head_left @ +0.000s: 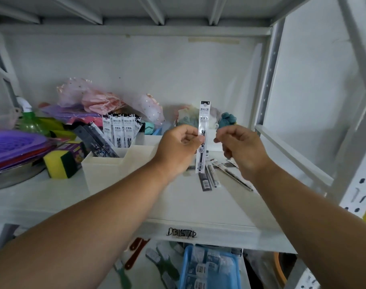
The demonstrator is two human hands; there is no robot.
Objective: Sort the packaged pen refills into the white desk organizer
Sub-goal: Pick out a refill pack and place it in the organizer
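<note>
My left hand point(178, 147) pinches one packaged pen refill point(204, 119) and holds it upright in front of the shelf's back wall. Just right of it, my right hand point(242, 149) has its fingers loosely curled, with a small gap to the package and nothing in it. The white desk organizer point(102, 170) stands on the shelf to the left. Several white refill packs point(120, 130) stand in its back compartment and dark packs point(98, 142) lean in the front left one. More loose refill packs point(209, 180) lie on the shelf below my hands.
A yellow and green sponge point(59, 163), purple mats point(15, 144), a metal bowl point(11, 180) and a green bottle point(29, 122) crowd the left. Pink fabric items point(94, 101) sit at the back. The shelf's upright post point(267, 84) is to the right. A blue tray point(209, 268) sits on the lower shelf.
</note>
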